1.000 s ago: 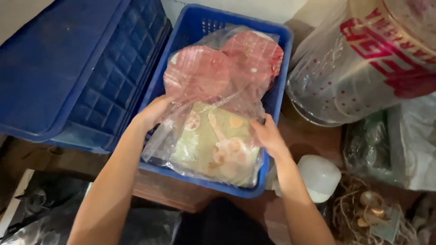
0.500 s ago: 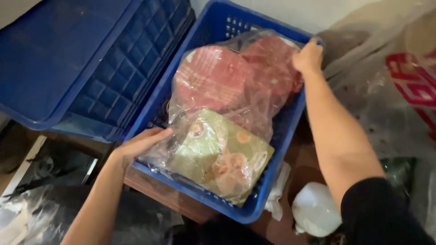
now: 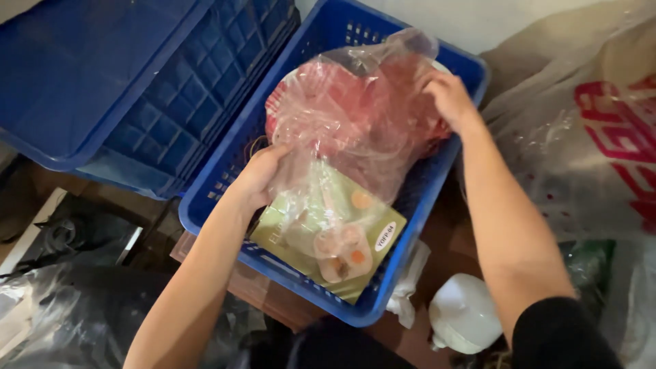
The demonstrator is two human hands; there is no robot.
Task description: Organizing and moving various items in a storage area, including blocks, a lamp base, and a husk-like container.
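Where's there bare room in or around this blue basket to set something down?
Little room. The blue basket is filled by the clear plastic bag held by the left hand and right hand, over a green box. Only a sliver of basket floor shows by its right wall. The upturned blue crate offers a broad bare top.

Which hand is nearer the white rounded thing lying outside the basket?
Right. The right hand grips the clear plastic bag at the blue basket's far side, straight up from the white rounded thing. The left hand holds the bag's opposite edge, farther off.
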